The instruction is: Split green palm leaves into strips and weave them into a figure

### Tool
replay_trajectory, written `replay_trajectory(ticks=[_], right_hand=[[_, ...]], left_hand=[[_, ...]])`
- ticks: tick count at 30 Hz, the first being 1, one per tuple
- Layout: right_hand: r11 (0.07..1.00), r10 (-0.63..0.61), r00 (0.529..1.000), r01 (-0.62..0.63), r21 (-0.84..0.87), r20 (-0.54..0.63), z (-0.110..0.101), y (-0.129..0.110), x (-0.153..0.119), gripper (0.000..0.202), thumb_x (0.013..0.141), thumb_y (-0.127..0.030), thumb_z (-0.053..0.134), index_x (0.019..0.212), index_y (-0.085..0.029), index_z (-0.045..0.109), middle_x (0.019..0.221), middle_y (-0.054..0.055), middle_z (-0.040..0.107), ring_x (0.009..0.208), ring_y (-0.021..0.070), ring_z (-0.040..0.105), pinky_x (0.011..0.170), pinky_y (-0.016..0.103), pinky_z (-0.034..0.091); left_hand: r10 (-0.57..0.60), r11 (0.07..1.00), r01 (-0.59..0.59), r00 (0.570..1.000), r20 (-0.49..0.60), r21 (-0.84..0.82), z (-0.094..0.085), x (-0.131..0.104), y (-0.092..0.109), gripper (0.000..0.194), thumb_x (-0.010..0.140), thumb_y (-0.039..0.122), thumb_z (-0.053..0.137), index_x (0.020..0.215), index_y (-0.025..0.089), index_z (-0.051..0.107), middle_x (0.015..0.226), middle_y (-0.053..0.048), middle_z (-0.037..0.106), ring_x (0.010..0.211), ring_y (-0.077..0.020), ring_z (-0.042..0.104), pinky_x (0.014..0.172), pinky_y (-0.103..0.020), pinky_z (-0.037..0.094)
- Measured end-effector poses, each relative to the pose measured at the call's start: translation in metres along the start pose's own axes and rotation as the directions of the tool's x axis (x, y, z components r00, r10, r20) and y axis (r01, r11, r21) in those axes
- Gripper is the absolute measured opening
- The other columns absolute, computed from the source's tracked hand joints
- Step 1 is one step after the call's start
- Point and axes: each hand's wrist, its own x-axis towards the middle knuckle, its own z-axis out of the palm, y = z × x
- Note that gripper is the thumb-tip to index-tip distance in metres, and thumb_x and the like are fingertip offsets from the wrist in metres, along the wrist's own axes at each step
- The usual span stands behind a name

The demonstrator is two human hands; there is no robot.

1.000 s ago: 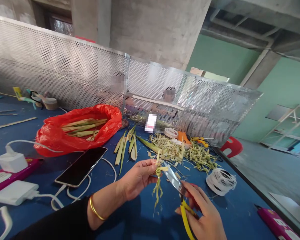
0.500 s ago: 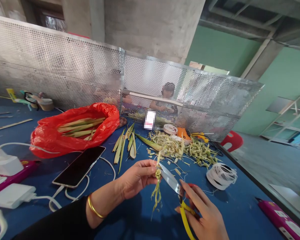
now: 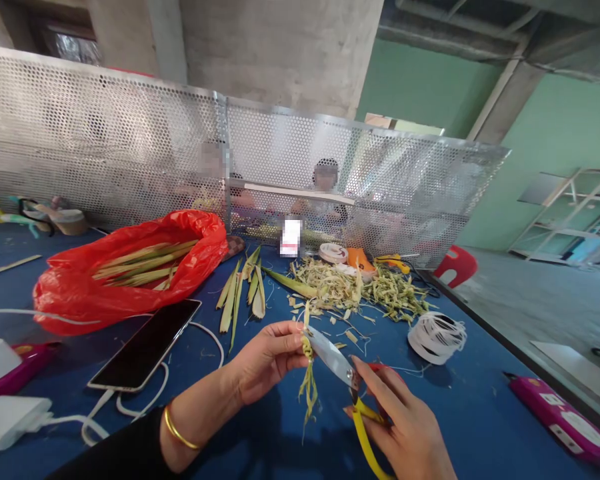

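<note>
Pinches a knotted leaf strip in the nearly closed left hand, dangling its frayed end below; grips yellow-handled scissors in the curled right hand, pointing the blades at the strip.

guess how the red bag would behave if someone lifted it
The red bag would probably flop and change shape, since its thin plastic is crumpled. It looks fairly light, as the visible contents are slim leaf strips. These could slide out if it tips, because the mouth gapes open.
</note>
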Motion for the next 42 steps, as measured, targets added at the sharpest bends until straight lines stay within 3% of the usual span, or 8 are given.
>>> replay_trajectory(ticks=[18, 25, 35, 42], right_hand=[[0.999, 0.011, 1.000, -0.012, -0.043, -0.017, 0.004, -0.005, -0.004, 0.051, 0.091, -0.033, 0.049, 0.139, -0.020, 0.043, 0.097, 0.011, 0.067, 0.065, 0.0163, 0.067, 0.052, 0.021, 0.052], [0.996, -0.019, 1.000, 0.017, -0.084, -0.024, 0.006, -0.002, -0.006, 0.051, 0.090, -0.034, 0.049, 0.140, -0.021, 0.042, 0.099, 0.011, 0.067, 0.067, 0.0173, 0.069, 0.052, 0.021, 0.053], [0.998, 0.061, 0.998, -0.062, 0.033, 0.007, 0.001, -0.012, -0.001, 0.057, 0.087, -0.037, 0.056, 0.138, -0.017, 0.041, 0.098, 0.013, 0.064, 0.069, 0.0184, 0.066, 0.051, 0.023, 0.053], [0.997, 0.073, 0.997, -0.072, -0.032, 0.024, 0.005, -0.011, -0.002, 0.055, 0.086, -0.039, 0.057, 0.134, -0.017, 0.042, 0.102, 0.014, 0.064, 0.073, 0.0204, 0.068, 0.054, 0.024, 0.055]], left_hand=[[-0.019, 1.000, 0.019, 1.000, 0.003, -0.025, 0.002, -0.001, 0.000, 0.021, 0.058, 0.015, 0.083, 0.068, 0.011, 0.065, 0.062, -0.002, 0.065, 0.057, -0.0103, 0.064, 0.056, -0.015, 0.053], [-0.015, 1.000, 0.016, 1.000, 0.010, -0.020, -0.001, 0.001, -0.002, 0.022, 0.058, 0.016, 0.083, 0.069, 0.011, 0.065, 0.062, -0.001, 0.065, 0.056, -0.0101, 0.064, 0.056, -0.015, 0.053], [0.005, 0.998, -0.005, 1.000, 0.005, 0.059, 0.002, -0.003, 0.001, 0.020, 0.057, 0.017, 0.083, 0.069, 0.012, 0.068, 0.063, -0.003, 0.067, 0.057, -0.0115, 0.064, 0.060, -0.019, 0.054], [-0.009, 0.998, 0.008, 1.000, 0.005, 0.067, 0.002, -0.001, -0.002, 0.019, 0.058, 0.015, 0.082, 0.070, 0.011, 0.067, 0.064, -0.002, 0.067, 0.058, -0.0108, 0.063, 0.061, -0.018, 0.053]])
